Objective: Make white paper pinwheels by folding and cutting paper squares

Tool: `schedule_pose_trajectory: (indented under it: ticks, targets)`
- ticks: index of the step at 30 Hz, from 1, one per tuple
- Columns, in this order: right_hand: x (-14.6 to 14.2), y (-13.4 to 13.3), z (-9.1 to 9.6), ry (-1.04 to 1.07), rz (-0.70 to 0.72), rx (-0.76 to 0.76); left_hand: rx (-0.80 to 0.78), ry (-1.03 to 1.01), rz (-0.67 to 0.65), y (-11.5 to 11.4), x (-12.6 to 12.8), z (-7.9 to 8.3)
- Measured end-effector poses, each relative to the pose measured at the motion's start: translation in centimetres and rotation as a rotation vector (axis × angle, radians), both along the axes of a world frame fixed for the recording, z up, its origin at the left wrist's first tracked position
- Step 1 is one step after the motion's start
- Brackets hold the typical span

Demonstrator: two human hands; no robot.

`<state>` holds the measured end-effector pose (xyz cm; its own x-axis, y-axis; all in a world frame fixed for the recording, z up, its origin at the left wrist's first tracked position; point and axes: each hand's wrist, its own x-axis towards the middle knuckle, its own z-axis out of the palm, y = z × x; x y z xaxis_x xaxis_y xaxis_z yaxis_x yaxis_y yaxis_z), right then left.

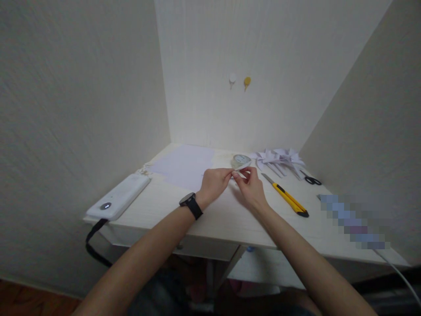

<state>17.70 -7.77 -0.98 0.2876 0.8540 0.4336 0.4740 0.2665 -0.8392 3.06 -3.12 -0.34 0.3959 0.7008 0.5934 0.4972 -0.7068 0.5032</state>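
My left hand point(215, 183) and my right hand point(252, 188) meet over the middle of the white table. Each one is closed, pinching a small piece of white paper point(244, 166) at the fingertips. The paper's lower part is hidden by my fingers. Just behind it lies a roll of tape point(241, 159). To the right of my right hand rests a yellow utility knife point(289, 199) with its blade out. White paper sheets point(182, 162) lie flat beyond my left hand, and a black watch is on that wrist.
Several folded paper pinwheels point(279, 161) are heaped at the back right, beside black-handled scissors point(312, 180). A white power bank point(121, 197) with a black strap lies at the left edge. A blurred-out object point(353, 224) with a cable sits at the right. Walls enclose the table point(230, 226).
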Motion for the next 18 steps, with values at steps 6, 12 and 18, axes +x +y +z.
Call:
schedule_pose_trajectory:
  ticks: [6, 12, 18]
  targets:
    - [0.30, -0.19, -0.63, 0.069, -0.009, 0.061, 0.102, 0.035, -0.006, 0.07, -0.04, -0.29]
    - [0.67, -0.74, -0.18, 0.192, -0.038, 0.170, 0.110, 0.037, 0.043, 0.16, 0.01, -0.25]
    - [1.03, -0.42, -0.04, 0.196, -0.015, 0.086, 0.058, -0.089, 0.001, 0.13, 0.05, -0.24]
